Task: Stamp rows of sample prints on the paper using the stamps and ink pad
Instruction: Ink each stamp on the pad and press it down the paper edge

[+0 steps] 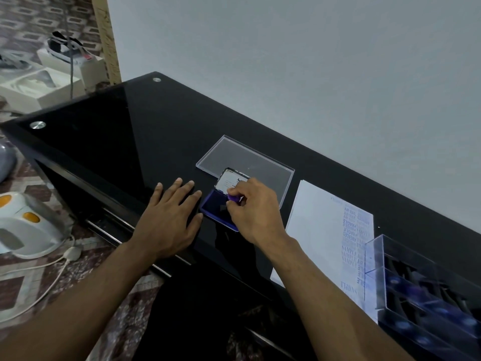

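An open ink pad (214, 207) with a dark blue pad and a raised labelled lid lies mid-table. My right hand (253, 212) is shut on a small purple-handled stamp (233, 198) and holds it down on the pad. My left hand (170, 216) lies flat on the glass just left of the ink pad, fingers spread. The white paper (318, 230) lies to the right, with several blue prints reading SAMPLE and AIR MAIL along its right side.
A clear plastic lid (247, 158) lies behind the ink pad. A clear box (426, 295) holding several more stamps stands at the right, over the paper's corner. The black glass table (109, 131) ends at a wall behind; a white appliance (26, 225) and cable are on the floor, left.
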The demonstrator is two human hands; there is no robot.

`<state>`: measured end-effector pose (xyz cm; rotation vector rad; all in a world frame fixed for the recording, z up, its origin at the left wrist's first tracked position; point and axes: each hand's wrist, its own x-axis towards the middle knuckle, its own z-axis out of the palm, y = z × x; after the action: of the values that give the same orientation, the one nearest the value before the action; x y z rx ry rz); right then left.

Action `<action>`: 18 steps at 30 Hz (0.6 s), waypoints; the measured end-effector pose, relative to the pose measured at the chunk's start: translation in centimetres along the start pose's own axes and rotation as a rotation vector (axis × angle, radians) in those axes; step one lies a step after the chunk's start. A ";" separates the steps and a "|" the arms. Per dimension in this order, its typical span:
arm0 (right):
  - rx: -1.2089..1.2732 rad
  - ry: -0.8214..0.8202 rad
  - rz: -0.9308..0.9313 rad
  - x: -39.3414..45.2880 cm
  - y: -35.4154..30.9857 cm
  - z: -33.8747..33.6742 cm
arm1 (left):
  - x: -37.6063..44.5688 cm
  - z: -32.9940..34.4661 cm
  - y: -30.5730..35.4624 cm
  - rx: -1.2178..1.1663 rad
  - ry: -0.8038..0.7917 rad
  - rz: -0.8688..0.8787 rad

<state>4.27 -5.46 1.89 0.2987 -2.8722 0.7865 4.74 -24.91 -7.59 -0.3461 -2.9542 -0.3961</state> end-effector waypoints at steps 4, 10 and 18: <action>0.001 -0.006 -0.013 0.1 0.1 0.1 | -0.1 0.2 -0.1 0.021 0.007 -0.001; 0.021 0.010 -0.006 0.1 0.3 0.1 | 0.0 0.2 -0.1 0.027 0.002 -0.001; 0.049 0.007 0.013 0.3 0.4 0.0 | 0.0 0.4 -0.2 0.048 0.004 -0.003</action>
<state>3.85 -5.14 1.73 0.2824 -2.8552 0.8594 4.63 -24.97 -8.06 -0.3348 -2.9554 -0.3246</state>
